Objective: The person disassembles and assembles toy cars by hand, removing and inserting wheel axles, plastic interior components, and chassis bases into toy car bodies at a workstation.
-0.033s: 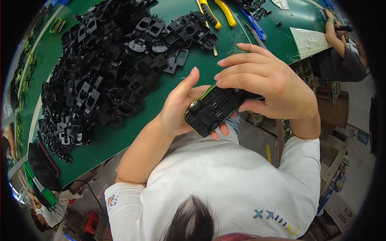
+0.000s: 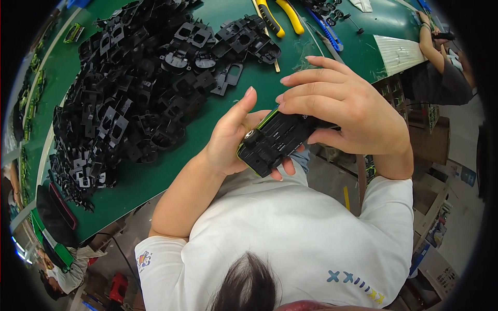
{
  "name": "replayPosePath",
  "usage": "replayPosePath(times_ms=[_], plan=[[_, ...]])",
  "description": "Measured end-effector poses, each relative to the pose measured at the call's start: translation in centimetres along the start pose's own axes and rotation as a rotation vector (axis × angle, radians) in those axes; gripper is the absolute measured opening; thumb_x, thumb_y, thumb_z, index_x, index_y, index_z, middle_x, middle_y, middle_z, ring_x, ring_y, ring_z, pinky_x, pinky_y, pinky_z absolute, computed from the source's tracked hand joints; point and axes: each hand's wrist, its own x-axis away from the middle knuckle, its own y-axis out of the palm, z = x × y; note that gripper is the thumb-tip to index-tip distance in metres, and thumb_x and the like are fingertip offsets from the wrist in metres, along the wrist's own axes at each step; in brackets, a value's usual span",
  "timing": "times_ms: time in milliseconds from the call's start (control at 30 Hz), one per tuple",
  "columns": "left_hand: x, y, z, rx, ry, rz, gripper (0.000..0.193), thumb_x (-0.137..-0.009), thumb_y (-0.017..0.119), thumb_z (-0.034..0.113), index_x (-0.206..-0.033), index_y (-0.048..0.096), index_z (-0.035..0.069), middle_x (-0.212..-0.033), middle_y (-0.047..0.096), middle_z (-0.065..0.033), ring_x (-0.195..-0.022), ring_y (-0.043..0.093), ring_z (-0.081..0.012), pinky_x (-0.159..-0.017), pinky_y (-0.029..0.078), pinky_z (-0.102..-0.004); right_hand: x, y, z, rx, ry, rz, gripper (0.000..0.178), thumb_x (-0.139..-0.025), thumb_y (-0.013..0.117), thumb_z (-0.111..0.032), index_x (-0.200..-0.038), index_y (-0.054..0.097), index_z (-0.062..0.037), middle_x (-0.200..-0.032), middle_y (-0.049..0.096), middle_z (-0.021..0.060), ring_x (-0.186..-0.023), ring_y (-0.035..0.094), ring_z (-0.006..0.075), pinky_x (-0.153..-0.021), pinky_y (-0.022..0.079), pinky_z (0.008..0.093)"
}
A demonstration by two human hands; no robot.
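Both my hands hold a black toy-car chassis with a bright green edge, underside up, just past the near edge of the green table. My left hand cups it from below and the left, thumb raised along its side. My right hand covers its right end from above, fingers spread over the top. A small round grey piece shows on the chassis near my left thumb.
A large pile of black plastic parts covers the table's left and middle. Yellow-handled pliers, a blue tool, small wheels and a white ribbed sheet lie farther off. Another person sits at the upper right.
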Motion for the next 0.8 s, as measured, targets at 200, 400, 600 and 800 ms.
replayPosePath(times_ms=[200,400,600,800], plan=[[0.2,-0.1,0.0,-0.012,0.01,0.008,0.088,-0.09,0.021,0.071,-0.125,0.046,-0.006,-0.103,0.061,-0.0248,-0.071,0.068,-0.035,-0.052,0.059,-0.0388,-0.5,-0.1,-0.6,0.044,-0.032,0.079,0.046,-0.058,0.078,-0.018,-0.101,0.066,-0.01,-0.122,0.061,0.0068,-0.123,0.051,0.033,-0.104,0.035,0.0522],[0.2,-0.8,-0.2,0.038,0.014,-0.09,0.087,-0.092,0.014,0.067,-0.129,0.044,-0.006,-0.11,0.058,-0.0284,-0.078,0.067,-0.0411,-0.057,0.061,-0.042,0.3,1.5,-1.1,0.054,-0.125,0.079,0.025,-0.069,0.073,-0.019,-0.093,0.069,-0.0145,-0.121,0.063,0.0045,-0.123,0.052,0.0314,-0.104,0.035,0.0514],[0.2,-0.9,-0.6,0.04,0.032,-0.061,0.088,-0.092,0.013,0.067,-0.128,0.044,-0.007,-0.106,0.058,-0.0274,-0.08,0.067,-0.0408,-0.057,0.061,-0.0423,0.7,2.3,-0.1,-0.011,-0.131,0.098,0.016,-0.074,0.07,-0.012,-0.09,0.068,-0.0135,-0.121,0.062,0.0001,-0.121,0.052,0.0259,-0.101,0.039,0.0529],[0.4,0.3,0.0,-0.107,0.009,0.034,0.084,-0.091,0.023,0.07,-0.123,0.048,-0.004,-0.099,0.061,-0.0194,-0.073,0.069,-0.031,-0.054,0.06,-0.0362,0.5,2.8,0.6,-0.1,-0.16,0.112,0.024,-0.069,0.075,-0.015,-0.093,0.069,-0.0143,-0.12,0.062,0.002,-0.12,0.053,0.0278,-0.1,0.039,0.0529]])
